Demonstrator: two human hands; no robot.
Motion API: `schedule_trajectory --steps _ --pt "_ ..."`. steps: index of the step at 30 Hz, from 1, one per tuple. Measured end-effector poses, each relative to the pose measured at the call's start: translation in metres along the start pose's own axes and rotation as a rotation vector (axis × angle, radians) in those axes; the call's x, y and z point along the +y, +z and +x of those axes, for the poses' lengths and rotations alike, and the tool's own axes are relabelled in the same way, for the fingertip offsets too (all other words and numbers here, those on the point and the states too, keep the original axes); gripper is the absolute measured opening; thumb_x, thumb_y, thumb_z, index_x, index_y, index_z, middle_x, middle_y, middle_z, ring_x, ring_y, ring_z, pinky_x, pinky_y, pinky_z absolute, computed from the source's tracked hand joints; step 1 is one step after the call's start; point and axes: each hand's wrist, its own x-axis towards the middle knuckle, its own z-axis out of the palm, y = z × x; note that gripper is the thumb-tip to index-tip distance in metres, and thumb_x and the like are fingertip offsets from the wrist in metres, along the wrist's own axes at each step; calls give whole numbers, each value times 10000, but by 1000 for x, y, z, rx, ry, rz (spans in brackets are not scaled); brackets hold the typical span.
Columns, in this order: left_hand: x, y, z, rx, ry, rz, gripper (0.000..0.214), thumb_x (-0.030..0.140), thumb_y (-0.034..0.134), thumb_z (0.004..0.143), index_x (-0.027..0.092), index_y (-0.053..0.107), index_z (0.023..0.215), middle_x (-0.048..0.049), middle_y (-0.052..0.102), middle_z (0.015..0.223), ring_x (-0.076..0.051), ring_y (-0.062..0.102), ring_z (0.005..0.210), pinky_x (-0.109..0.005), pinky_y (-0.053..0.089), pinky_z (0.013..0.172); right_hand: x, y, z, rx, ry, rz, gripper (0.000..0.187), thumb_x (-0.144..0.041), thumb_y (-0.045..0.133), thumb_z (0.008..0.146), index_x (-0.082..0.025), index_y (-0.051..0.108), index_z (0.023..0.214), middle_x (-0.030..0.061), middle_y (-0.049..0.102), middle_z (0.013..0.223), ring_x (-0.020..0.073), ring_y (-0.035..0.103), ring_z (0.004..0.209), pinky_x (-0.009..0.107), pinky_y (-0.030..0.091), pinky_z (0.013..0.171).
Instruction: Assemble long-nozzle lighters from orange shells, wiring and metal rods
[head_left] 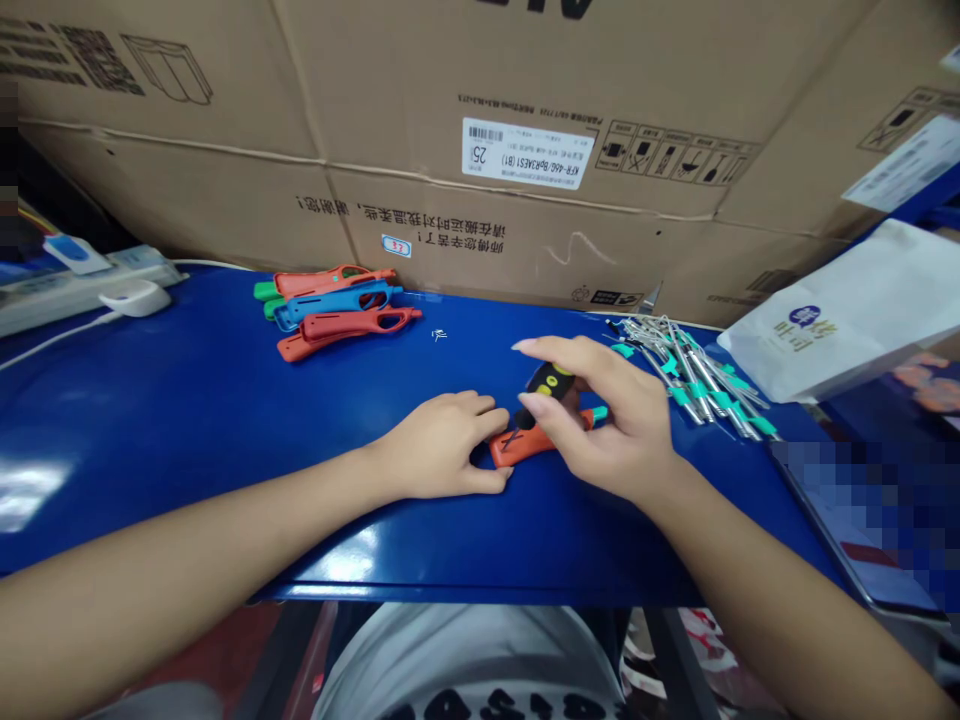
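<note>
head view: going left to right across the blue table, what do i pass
white power strip, stack of orange and blue plastic handles, left hand, the orange handle it holds, right hand gripping a black-and-yellow screwdriver, pile of metal rods with teal collars, white paper bag

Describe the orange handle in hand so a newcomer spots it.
On the blue table, look between the two hands near the front edge. The orange handle is pinned by the left hand, and the right hand sets a screwdriver to it. Unlike the stacked handles further back, it lies alone.
</note>
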Motion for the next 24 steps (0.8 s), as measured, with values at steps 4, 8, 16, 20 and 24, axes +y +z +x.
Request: schedule_trajectory --steps 4,8,16,20,24 --pt "-1 -1 1 -10 11 30 295 457 646 856 176 634 943 -57 642 873 -251 616 848 -362 476 754 3 -3 -1 70 -173 -129 300 -276 482 1013 -195 647 1249 32 723 820 162 655 667 298 529 614" --pt "-1 -1 1 -25 6 12 295 455 635 867 177 633 967 -61 660 933 -249 624 871 -357 477 760 4 -1 -1 -95 20 153 403 -207 379 1037 -199 531 1410 77 717 1106 170 700 838 316 574 709" --pt "-1 -1 1 -30 0 35 298 479 636 864 187 627 926 -50 643 881 -245 616 845 -351 470 740 3 2 -4 26 -65 44 379 -245 392 1044 -200 593 1362 69 733 965 176 681 757 305 541 627" --pt "-1 -1 1 -22 6 1 289 452 642 860 188 649 977 -58 659 928 -250 624 878 -354 479 767 0 4 -3 10 33 128 333 -230 503 1013 -234 596 1332 51 726 991 163 669 739 300 551 629" --pt "-1 -1 1 -22 4 16 301 471 643 859 185 658 951 -50 635 869 -244 615 833 -355 476 748 3 6 -5 142 -159 -78 265 -259 620 962 -228 658 1222 20 697 807 153 613 642 290 516 582"
